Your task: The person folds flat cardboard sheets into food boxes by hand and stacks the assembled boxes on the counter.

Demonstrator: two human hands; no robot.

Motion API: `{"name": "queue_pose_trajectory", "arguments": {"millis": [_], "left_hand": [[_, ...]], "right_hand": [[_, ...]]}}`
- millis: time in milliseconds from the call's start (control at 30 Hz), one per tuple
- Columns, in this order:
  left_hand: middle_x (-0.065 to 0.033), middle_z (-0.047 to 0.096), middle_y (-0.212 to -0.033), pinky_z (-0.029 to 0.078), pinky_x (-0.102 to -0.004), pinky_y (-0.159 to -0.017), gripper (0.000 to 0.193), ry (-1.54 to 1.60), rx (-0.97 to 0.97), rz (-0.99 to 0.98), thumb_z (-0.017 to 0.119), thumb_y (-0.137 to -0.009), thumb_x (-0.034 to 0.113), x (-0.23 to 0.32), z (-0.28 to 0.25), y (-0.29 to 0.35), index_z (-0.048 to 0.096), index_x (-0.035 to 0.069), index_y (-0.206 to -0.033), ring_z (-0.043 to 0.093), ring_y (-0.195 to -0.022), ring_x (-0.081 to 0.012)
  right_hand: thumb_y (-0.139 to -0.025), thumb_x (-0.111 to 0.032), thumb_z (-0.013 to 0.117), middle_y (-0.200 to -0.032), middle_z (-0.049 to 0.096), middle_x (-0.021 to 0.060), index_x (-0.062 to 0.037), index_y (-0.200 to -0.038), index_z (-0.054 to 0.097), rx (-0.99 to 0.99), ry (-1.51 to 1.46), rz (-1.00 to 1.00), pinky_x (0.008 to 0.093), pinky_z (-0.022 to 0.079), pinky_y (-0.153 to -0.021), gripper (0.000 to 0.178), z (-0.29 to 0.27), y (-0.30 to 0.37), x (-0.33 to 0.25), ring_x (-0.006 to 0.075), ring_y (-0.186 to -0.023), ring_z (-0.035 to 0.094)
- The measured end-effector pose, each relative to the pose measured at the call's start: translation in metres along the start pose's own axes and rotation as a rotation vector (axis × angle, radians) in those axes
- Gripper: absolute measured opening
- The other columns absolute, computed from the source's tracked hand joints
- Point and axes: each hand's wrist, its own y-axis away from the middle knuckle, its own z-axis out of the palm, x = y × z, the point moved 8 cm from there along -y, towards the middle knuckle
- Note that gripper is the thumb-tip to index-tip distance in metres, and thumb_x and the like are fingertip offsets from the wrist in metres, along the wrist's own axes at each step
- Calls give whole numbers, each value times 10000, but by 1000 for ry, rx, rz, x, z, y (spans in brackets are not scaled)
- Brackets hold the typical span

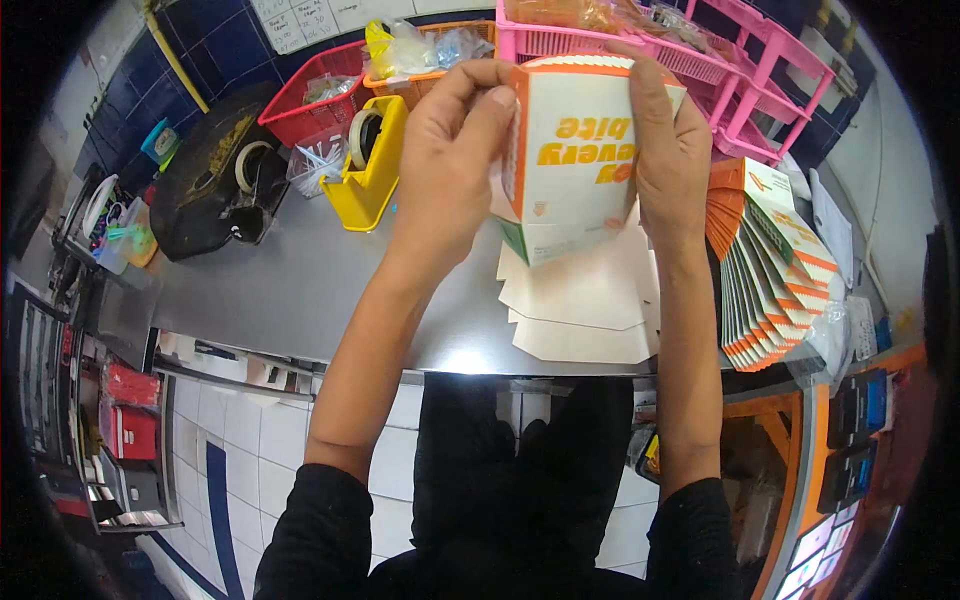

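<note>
Above the metal counter I hold up a white and orange paper food carton [575,185], partly opened out, with yellow lettering on its front and a scalloped top edge. My left hand [450,155] is closed on the carton's left edge, its thumb near the upper corner. On the opposite side my right hand [672,150] grips the right edge, thumb laid over the front panel. Below the carton lie several flat, pale carton blanks [585,335], overlapping by the counter's front edge. To their right, a fanned row of folded cartons [770,285] shows white, green and orange edges.
On the left stand a yellow tape dispenser [362,190], a black tape dispenser [255,195] and a bag of white sticks [316,160]. Behind are a red basket [290,112], an orange basket [400,88] and a pink rack [690,65]. The metal counter [300,270] ends before my legs.
</note>
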Motion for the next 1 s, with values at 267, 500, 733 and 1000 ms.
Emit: {"name": "queue_pose_trajectory", "arguments": {"millis": [267,500,733,1000], "left_hand": [[-36,737,-943,517,-229,-709,225,-281,-144,202,626,-1008,154,32,41,25,686,-41,-1105,643,-793,-60],[-124,652,-1187,534,-276,-852,457,-476,-70,242,714,-951,216,31,51,30,563,-29,-1306,642,-1011,-120],[-128,524,-1417,463,-374,-1064,727,220,-220,-274,714,-924,278,-44,111,30,350,4,-1489,537,-1282,-220],[-203,661,-1172,560,-357,-821,828,-724,-263,408,786,-827,249,-45,205,-83,383,-20,-1498,684,-985,-315]], "right_hand": [[-1012,-263,637,-899,734,30,-6,-1077,715,-179,-82,136,227,538,-627,276,12,42,-37,58,-748,675],[-1024,-224,594,-1131,703,85,4,-1243,613,5,-315,130,264,559,-807,316,-18,42,-66,125,-940,694],[-1028,-195,567,-1216,662,111,17,-1290,564,319,-523,-97,321,542,-945,337,-72,33,-88,206,-1083,671],[-999,-114,565,-1152,657,145,12,-1389,441,507,211,-484,315,572,-853,428,-154,56,-153,196,-1000,682]]}}
